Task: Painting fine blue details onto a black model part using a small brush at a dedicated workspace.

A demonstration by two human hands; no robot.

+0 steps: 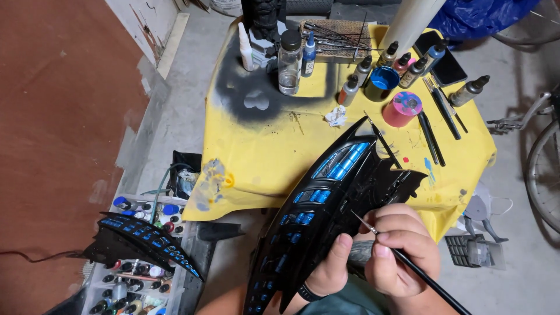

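- Lying at the far left, a second glossy black winged model piece with small blue panels [143, 239] rests across a white tray of paint pots [125, 289]; its blue accents look filled in along the visible edge.
- Gripping from below, the left hand [332, 269] has thumb and fingers closed on the long glossy black bat-shaped model hull [326, 210], which is held tilted just in front of the table's near edge.
- Showing on the hull are metallic blue panels near the nose and along the mid-section; by the look of it those are done, while the fin area by the brush tip remains plain black, so detailing appears partway along.
- Pinching a thin black-handled fine paintbrush [408, 262], the right hand [402, 251] has its fingers closed on the shaft, the bristle tip touching or just above the hull's rear fin; which of the two cannot be told.
- Covering the small table is a yellow cloth [262, 151] stained with black overspray and flecks of paint.
- Standing on it are a clear glass bottle with a black cap [290, 61], dropper paint bottles [361, 73], an open blue paint pot [382, 81], a pink cup [402, 108] and spare brushes.
- Surrounding the table is a bare concrete floor, with a reddish-brown wall at left and a bicycle wheel [542, 169] at right.
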